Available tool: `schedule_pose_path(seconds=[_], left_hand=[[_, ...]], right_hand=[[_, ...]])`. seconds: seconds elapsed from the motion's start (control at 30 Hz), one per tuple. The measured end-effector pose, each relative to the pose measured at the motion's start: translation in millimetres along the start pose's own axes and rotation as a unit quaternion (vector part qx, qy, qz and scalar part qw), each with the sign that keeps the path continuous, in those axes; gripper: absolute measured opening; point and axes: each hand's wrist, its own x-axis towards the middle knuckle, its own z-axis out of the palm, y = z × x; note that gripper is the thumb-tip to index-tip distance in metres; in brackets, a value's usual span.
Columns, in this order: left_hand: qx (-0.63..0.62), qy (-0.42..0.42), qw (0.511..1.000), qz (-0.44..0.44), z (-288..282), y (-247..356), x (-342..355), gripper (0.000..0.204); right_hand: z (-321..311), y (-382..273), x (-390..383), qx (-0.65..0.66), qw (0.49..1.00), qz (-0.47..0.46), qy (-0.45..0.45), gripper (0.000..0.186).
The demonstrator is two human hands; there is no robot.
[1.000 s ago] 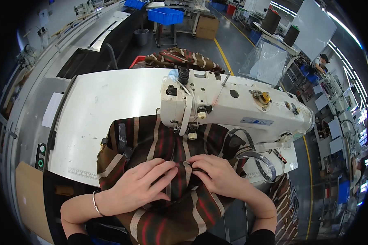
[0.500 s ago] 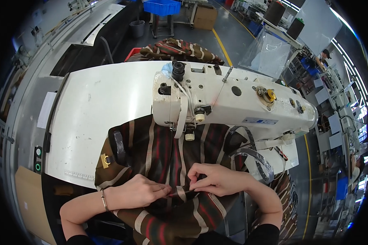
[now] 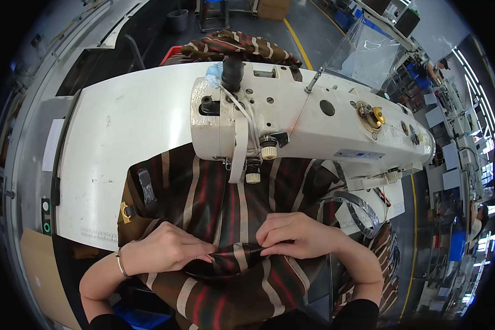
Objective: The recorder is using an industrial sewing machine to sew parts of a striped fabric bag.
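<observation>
A brown fabric piece with red, black and beige stripes lies over the front of a white sewing machine and hangs down toward me. My left hand, with a bangle at the wrist, pinches a fold of it between thumb and fingers. Opposite, my right hand pinches the same fold a short way to the right. Between both hands the fold is stretched across, below the needle area. The fabric's far part runs under the machine head, which hides the needle. A gold-coloured metal fitting sits at its left edge.
The white machine table spreads to the left. A dark strap loop lies at the right, above more striped fabric. Behind the machine, striped fabric fills a red bin. A person is far off at the right.
My hands have moved slightly apart, spreading the fold wider between them. The whole view has shifted, so the machine appears higher and a little larger.
</observation>
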Motion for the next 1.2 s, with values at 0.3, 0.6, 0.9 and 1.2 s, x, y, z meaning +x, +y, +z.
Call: schedule_pose_path(seconds=[0.3,0.6,0.9,1.2], left_hand=[[0.120,0.052,0.991,-0.026,12.9,35.8,25.4,0.031],[0.174,0.030,0.980,0.097,-3.8,25.4,29.5,0.015],[-0.059,0.008,0.998,-0.035,-0.5,18.2,27.7,0.021],[0.006,-0.153,0.987,-0.050,28.7,25.6,4.5,0.059]], right_hand=[[23.7,-30.6,6.5,-0.228,0.972,0.004,0.060,0.013],[13.3,-36.5,3.7,-0.357,0.931,-0.075,0.011,0.011],[-7.4,-12.4,1.0,-0.122,0.989,-0.083,0.028,0.012],[70.5,-30.6,20.2,-0.480,0.848,0.136,-0.177,0.066]])
